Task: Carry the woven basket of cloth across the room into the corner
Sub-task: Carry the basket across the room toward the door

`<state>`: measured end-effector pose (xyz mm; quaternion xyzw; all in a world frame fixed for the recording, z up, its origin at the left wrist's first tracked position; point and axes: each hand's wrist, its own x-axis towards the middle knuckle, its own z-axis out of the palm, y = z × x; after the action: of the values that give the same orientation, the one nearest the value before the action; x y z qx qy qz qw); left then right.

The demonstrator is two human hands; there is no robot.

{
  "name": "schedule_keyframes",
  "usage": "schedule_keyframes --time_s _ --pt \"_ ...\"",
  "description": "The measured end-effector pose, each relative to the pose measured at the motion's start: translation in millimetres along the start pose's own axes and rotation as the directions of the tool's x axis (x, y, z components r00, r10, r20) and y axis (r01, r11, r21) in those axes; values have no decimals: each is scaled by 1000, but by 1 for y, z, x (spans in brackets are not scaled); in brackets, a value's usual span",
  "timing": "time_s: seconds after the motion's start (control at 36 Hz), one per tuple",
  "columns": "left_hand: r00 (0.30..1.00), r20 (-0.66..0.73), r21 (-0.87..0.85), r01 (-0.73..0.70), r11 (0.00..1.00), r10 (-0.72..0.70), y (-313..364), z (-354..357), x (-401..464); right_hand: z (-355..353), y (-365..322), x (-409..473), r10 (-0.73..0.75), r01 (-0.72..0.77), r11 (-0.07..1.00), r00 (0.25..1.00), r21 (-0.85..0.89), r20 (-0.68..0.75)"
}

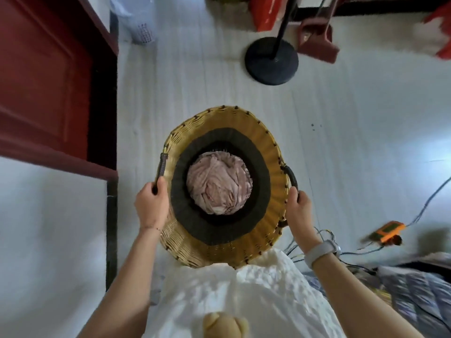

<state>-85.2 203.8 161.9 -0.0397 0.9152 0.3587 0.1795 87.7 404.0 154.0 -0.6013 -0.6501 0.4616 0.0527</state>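
1. The woven basket (266, 152) is held up in front of the person's body, above the pale floor (200, 76), seen from straight above. Its near rim touches or overlaps the white garment (234, 293) at the person's waist.
2. The basket wall is yellow-tan wicker with a broad dark band lower inside. At the bottom lies a bundled pinkish cloth (218, 185), crumpled into a rounded heap.
3. The left hand (151, 203) is closed around the near end of the dark left handle (161, 167), fingers curled over it and thumb on the inner side. A thin bracelet shows at that wrist.
4. The right hand (299, 208) is wrapped around the dark right handle (291, 178), which loops out from the rim. A pale watch (321, 251) sits on that wrist.
5. To the left of the basket stands a dark red door (44, 76) with its frame, and nearer, a white wall.
6. Far and to the right, a black round stand base (271, 61) rests on the floor with its pole rising up out of view. Just right of it is a dark red dustpan (317, 40).
7. To the right and near, an orange device (388, 230) lies on the floor among thin cables (424, 203). A patterned bluish fabric (415, 291) fills the near right corner.
8. A white bag (133, 18) sits far left, by the door frame.
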Motion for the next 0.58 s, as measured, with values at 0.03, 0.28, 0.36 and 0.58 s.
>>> schedule_keyframes --time_s 0.03,0.28,0.36,0.58 --pt "999 14 31 -42 999 42 16 13 -5 -17 7 8 20 -20 1000 1000 9 -13" --pt "933 205 183 -335 924 297 166 138 -46 -155 53 79 149 -119 977 974 175 -171" --pt "877 294 189 -443 876 380 213 175 -49 -189 58 101 183 -124 967 945 222 -272" --pt "791 438 120 -523 844 428 311 281 -73 -280 58 177 282 -122 926 852 357 -442"
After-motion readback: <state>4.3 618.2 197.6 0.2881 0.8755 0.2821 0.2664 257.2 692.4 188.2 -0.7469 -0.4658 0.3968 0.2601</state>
